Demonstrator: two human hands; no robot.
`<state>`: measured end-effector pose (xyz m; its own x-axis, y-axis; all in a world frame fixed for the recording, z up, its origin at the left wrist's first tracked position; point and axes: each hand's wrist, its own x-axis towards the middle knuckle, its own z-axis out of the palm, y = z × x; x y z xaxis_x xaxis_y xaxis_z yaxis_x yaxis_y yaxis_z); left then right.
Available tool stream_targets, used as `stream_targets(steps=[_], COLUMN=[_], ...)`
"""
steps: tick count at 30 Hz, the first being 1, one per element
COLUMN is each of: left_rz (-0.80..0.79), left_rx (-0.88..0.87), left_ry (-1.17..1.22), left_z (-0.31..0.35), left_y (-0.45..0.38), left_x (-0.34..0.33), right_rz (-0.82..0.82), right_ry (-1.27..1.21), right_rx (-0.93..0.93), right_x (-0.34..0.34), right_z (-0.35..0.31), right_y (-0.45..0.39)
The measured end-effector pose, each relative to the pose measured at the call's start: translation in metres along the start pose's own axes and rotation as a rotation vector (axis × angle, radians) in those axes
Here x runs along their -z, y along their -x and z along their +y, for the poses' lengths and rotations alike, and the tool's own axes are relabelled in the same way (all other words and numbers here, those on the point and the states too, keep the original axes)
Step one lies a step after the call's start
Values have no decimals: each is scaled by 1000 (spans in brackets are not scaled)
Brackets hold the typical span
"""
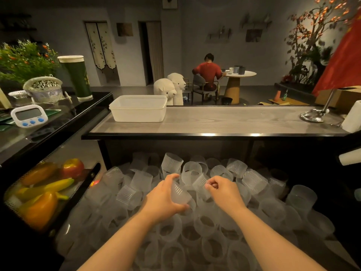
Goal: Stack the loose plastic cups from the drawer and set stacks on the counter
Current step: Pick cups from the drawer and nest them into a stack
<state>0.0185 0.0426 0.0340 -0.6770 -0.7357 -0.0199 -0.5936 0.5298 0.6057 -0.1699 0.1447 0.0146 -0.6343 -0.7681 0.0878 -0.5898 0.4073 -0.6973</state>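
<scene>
An open drawer [304,249] below me is heaped with several loose frosted plastic cups [254,180], some upright, some on their sides. My left hand [164,198] grips one cup [180,195] around its wall, just above the heap. My right hand [224,189] pinches the rim of a second cup [201,185], tilted next to the first. The two held cups sit close together but apart. The grey wood-grain counter [224,122] runs across behind the drawer.
A white lidded plastic box [138,108] sits on the counter's left end; a metal stand [314,114] and paper roll [351,118] at its right. At left, a glass case with fake fruit [43,192], a timer [29,115]. A person sits at a far table.
</scene>
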Motion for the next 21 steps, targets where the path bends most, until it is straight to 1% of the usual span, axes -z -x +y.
stream_targets(steps=[3, 5, 7, 8, 11, 17, 19, 21], left_rz=[-19, -31, -37, -36, -30, -38, -31, -18], left_rx=[-17, -38, -61, -74, -111, -143, -142, -149], left_ry=[0, 0, 30, 52, 97, 156, 147, 137], left_z=[3, 7, 13, 16, 25, 31, 32, 32], left_y=[1, 2, 4, 4, 7, 11, 12, 13], left_x=[1, 2, 2, 2, 0, -3, -1, 0], right_rz=[102, 142, 112, 86, 29, 7, -26, -59], right_ry=[-198, -389, -539, -559, -509, -446, -433, -355], right_rx=[49, 51, 42, 43, 60, 102, 153, 218], right_x=[18, 28, 35, 37, 39, 31, 29, 27], right_z=[-11, -20, -30, -34, -41, -40, -39, -40], right_y=[11, 17, 23, 25, 30, 33, 37, 43])
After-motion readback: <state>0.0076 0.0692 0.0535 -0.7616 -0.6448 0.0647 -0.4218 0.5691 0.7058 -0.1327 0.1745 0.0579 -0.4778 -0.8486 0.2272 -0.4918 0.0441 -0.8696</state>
